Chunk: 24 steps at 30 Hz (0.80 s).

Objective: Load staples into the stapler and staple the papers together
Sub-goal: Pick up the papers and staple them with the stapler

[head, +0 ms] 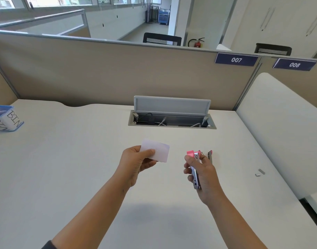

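My left hand (136, 161) pinches a small stack of white papers (160, 151) by its left edge and holds it above the desk. My right hand (201, 172) grips a pink and silver stapler (195, 166), which is swung open so that its pink top and metal arm stand apart. The two hands are apart, with the stapler to the right of the papers. Two short silver strips of staples (260, 172) lie on the desk further right.
A white desk (82, 168) fills the view, closed in by beige partitions. An open cable tray (172, 119) with plugs sits at the back centre. A blue-rimmed cup marked BIN (6, 118) stands at the far left. A white side panel (283, 123) rises on the right.
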### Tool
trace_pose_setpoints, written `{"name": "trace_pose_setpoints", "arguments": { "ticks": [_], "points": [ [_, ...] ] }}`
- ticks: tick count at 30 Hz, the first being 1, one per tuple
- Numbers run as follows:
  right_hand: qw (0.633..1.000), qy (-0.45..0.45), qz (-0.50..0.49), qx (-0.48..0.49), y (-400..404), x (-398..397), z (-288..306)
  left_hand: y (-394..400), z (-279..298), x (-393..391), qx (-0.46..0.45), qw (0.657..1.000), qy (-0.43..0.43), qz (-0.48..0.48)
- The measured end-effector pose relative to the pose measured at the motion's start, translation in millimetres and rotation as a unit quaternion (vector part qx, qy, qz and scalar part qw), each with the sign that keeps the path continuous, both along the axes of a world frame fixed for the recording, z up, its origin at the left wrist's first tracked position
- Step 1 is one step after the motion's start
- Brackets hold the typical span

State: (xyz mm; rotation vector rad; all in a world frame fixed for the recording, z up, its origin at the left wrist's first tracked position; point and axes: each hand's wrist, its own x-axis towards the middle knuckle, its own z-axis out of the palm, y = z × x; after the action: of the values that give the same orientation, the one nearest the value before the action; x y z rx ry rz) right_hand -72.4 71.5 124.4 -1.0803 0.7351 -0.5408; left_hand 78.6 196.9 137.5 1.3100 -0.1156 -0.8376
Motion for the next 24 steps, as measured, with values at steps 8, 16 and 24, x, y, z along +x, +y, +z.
{"name": "trace_pose_setpoints", "arguments": {
  "ticks": [8, 16, 24],
  "points": [
    [0.996, 0.061, 0.058, 0.042, 2, 0, -11, 1, 2, -2, 0.038, 0.998, -0.04, -0.026],
    [0.987, 0.058, 0.144, 0.048, -1, 3, -10, 2, 6, -3, 0.108, 0.975, -0.13, -0.145],
    [0.976, 0.113, 0.166, -0.086, 3, 10, -2, 3, 2, 1, 0.173, 0.943, -0.221, -0.179]
  ]
}}
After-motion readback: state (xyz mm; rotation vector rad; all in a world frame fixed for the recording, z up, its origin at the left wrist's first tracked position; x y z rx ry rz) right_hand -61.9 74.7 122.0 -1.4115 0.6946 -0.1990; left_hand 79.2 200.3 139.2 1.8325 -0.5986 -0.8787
